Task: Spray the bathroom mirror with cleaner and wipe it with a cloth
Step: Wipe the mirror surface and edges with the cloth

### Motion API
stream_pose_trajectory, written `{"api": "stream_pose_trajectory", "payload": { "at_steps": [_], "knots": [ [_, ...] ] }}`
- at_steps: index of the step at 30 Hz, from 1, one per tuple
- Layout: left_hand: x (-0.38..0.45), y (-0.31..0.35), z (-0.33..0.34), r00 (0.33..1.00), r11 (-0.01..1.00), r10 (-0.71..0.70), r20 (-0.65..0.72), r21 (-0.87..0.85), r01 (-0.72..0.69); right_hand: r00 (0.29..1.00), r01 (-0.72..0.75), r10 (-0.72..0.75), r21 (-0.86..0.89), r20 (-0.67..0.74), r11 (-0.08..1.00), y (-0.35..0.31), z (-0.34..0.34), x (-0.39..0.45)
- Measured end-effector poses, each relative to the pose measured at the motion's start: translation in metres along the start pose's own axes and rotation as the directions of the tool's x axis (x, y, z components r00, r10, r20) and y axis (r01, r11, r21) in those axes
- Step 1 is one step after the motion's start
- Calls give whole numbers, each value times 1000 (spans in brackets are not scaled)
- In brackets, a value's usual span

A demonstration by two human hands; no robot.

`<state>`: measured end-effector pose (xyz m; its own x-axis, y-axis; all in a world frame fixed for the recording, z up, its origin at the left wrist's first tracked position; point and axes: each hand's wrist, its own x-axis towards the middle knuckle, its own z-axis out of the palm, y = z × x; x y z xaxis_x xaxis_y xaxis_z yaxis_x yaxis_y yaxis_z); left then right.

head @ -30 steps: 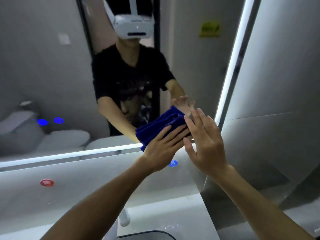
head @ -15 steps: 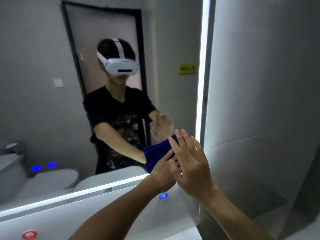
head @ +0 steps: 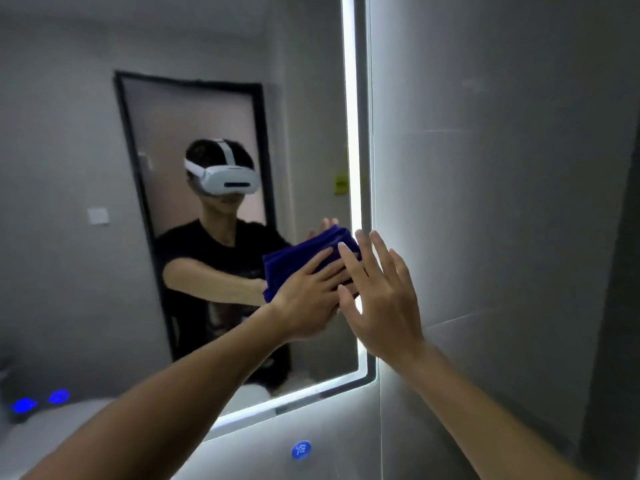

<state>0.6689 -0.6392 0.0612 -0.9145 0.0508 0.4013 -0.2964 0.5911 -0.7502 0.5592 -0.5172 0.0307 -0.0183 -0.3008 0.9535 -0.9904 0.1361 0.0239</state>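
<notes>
Both hands and the cloth (head: 311, 252) have climbed the mirror (head: 214, 109) since a second ago, from just above its lit bottom edge to a band well up the right side, close beside the lit strip (head: 352, 133) along that edge; the camera has tilted up with them, so the bottom corner of the glass now sits low in view. The left hand (head: 306, 299) lies flat on the folded blue cloth, fingers straight and close together, pressing it against the glass rather than gripping it, which spreads the push over the whole pad so it wipes a wide stripe. The right hand (head: 384, 299) is raised just beside it, fingers straight and fanned apart, its fingertips overlapping the cloth's right end; I cannot tell whether they touch the cloth, the glass or neither, but it looks placed to steady the folded end near the edge, where a pad tends to slip off. No spray bottle shows, so I judge the spraying done and the wiping under way, working up the right margin. The glass to the left reflects the person, a dark door frame and a pale wall switch, and whether it has been wiped I cannot tell. Below the mirror a round blue mark (head: 300, 449) sits on the wall, and two blue lights (head: 38, 400) glow at lower left.
</notes>
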Motion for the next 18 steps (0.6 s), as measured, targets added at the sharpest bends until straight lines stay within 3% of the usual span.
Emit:
{"api": "stream_pose_trajectory", "payload": {
  "at_steps": [4, 9, 18],
  "knots": [
    [26, -59, -32, 990, 997, -49, -129, 58, 57, 998, -43, 41, -31, -56, 999, 14, -7, 68],
    [58, -128, -73, 974, 977, -126, -191, 146, 155, 981, -116, 109, -35, -163, 993, 27, -25, 135],
    [44, -159, -89, 874, 917, -380, -303, 1, 399, 969, -88, 106, 90, -223, 992, -18, -9, 163]
  ]
}}
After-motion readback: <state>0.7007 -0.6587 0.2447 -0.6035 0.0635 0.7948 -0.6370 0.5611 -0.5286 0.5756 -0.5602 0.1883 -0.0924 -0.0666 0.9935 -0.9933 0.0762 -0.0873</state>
